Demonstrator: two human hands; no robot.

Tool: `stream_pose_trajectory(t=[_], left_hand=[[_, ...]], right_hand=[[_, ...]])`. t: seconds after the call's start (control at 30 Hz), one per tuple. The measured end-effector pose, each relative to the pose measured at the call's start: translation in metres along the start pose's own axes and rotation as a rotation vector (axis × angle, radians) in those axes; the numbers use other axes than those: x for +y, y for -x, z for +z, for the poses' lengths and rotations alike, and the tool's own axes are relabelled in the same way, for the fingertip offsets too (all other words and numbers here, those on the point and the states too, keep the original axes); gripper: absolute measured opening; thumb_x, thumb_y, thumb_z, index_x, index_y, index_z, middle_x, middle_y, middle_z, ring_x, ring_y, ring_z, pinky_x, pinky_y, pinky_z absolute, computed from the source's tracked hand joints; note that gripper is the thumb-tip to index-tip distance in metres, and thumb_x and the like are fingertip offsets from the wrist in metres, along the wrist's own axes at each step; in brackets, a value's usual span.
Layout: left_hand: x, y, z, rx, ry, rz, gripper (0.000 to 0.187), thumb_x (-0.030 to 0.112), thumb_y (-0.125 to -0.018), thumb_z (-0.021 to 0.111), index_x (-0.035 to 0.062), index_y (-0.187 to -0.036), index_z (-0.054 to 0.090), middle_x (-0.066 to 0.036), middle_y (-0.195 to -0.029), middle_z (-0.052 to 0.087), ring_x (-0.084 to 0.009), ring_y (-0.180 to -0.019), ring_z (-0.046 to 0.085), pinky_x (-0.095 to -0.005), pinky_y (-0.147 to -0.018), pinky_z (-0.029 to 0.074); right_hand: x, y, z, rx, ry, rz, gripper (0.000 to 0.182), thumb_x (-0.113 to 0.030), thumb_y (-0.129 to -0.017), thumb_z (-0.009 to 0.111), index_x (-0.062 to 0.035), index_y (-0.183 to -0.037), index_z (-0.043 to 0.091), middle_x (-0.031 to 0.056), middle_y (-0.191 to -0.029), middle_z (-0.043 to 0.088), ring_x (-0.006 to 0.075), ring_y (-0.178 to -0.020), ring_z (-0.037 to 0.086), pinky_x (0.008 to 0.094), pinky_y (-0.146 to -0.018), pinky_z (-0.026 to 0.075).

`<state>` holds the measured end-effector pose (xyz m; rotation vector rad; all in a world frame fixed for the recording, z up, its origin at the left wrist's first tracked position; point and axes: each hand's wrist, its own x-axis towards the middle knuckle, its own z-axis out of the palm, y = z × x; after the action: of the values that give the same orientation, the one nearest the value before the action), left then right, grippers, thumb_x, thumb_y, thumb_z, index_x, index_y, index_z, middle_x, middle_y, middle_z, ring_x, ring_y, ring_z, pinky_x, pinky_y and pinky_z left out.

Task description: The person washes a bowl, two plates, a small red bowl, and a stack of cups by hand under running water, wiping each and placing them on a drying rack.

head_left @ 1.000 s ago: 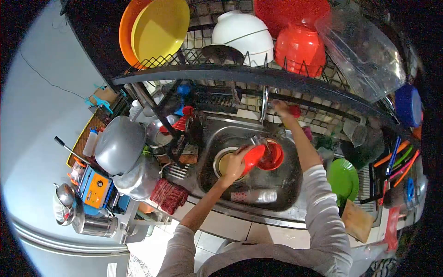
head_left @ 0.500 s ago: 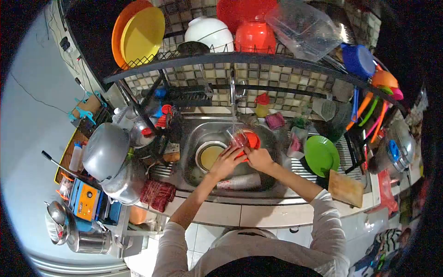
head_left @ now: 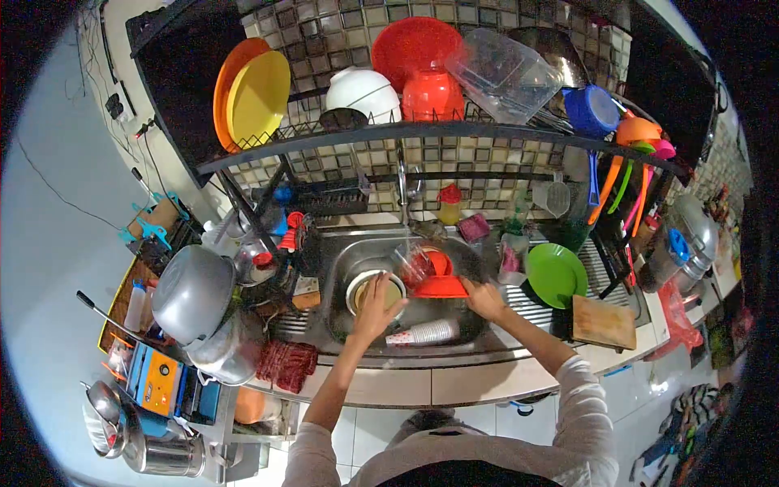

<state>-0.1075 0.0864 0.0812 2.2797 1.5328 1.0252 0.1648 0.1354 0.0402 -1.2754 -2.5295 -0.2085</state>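
My left hand [head_left: 376, 310] is open, fingers stretched over the rim of a round pale-rimmed bowl [head_left: 352, 312] in the sink, which has yellowish contents. My right hand [head_left: 486, 301] pinches the right edge of a red plastic piece [head_left: 441, 287], wide along its front with a round part behind. A clear cup [head_left: 413, 266] sits beside the red piece, below the running faucet [head_left: 402, 183]. Toward the front of the sink [head_left: 334, 268] lies a stack of cups [head_left: 425, 333] on its side.
A green plate [head_left: 557, 276] and a wooden board [head_left: 604, 322] stand right of the sink. Pots [head_left: 195, 294] and a dark red cloth [head_left: 286, 365] crowd the left. Overhead, a dish rack [head_left: 454, 132] holds bowls, plates and a clear container [head_left: 507, 79].
My left hand has moved left, off the clear cup and red piece, to the bowl. My right hand has shifted right along the red piece, which now shows its wide front edge.
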Motion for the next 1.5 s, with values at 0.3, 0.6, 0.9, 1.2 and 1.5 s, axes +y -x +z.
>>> stream_pose_trajectory(t=[0.3, 0.6, 0.9, 1.2, 1.5], left_hand=[[-0.042, 0.050, 0.033, 0.068, 0.255, -0.102, 0.022, 0.020, -0.080, 0.048, 0.0045, -0.095, 0.052, -0.015, -0.097, 0.049, -0.0314, -0.091, 0.047, -0.0364, -0.079, 0.038], [-0.031, 0.085, 0.030, 0.062, 0.270, -0.097, 0.018, 0.014, -0.077, 0.052, 0.0050, -0.092, 0.053, -0.013, -0.095, 0.050, -0.0288, -0.092, 0.046, -0.0347, -0.081, 0.036], [-0.039, 0.119, 0.034, 0.125, 0.227, 0.004, 0.020, 0.008, -0.074, 0.054, 0.0058, -0.094, 0.052, -0.012, -0.095, 0.050, -0.0291, -0.092, 0.045, -0.0366, -0.080, 0.037], [-0.028, 0.132, 0.034, 0.180, 0.270, -0.133, 0.017, 0.011, -0.075, 0.053, 0.0054, -0.091, 0.054, -0.012, -0.092, 0.051, -0.0287, -0.091, 0.045, -0.0374, -0.080, 0.037], [-0.033, 0.133, 0.045, 0.094, 0.321, -0.154, 0.018, 0.013, -0.077, 0.051, 0.0089, -0.095, 0.052, -0.013, -0.093, 0.051, -0.0300, -0.093, 0.043, -0.0397, -0.084, 0.032]], right_hand=[[-0.076, -0.062, -0.193, 0.306, 0.327, -0.378, 0.048, -0.012, -0.066, 0.049, -0.0051, -0.113, 0.043, 0.0075, -0.064, 0.054, 0.0170, -0.041, 0.051, 0.0273, -0.036, 0.043], [-0.102, -0.174, -0.398, 0.886, 0.474, -0.439, 0.024, -0.012, -0.073, 0.051, -0.0067, -0.096, 0.051, 0.0165, -0.073, 0.057, 0.0312, -0.064, 0.057, 0.0389, -0.055, 0.047], [-0.034, -0.240, -0.399, 0.401, 0.843, 0.087, 0.024, -0.013, -0.077, 0.047, -0.0025, -0.098, 0.051, 0.0159, -0.078, 0.058, 0.0287, -0.070, 0.058, 0.0364, -0.059, 0.048], [0.002, -0.283, -0.392, 0.431, 0.497, 0.313, 0.028, -0.018, -0.080, 0.046, -0.0001, -0.101, 0.051, 0.0157, -0.092, 0.055, 0.0260, -0.086, 0.055, 0.0361, -0.068, 0.047], [0.038, -0.307, -0.383, 0.548, 0.908, -0.030, 0.024, -0.024, -0.075, 0.053, -0.0071, -0.092, 0.054, 0.0118, -0.085, 0.056, 0.0259, -0.074, 0.057, 0.0373, -0.062, 0.046]])
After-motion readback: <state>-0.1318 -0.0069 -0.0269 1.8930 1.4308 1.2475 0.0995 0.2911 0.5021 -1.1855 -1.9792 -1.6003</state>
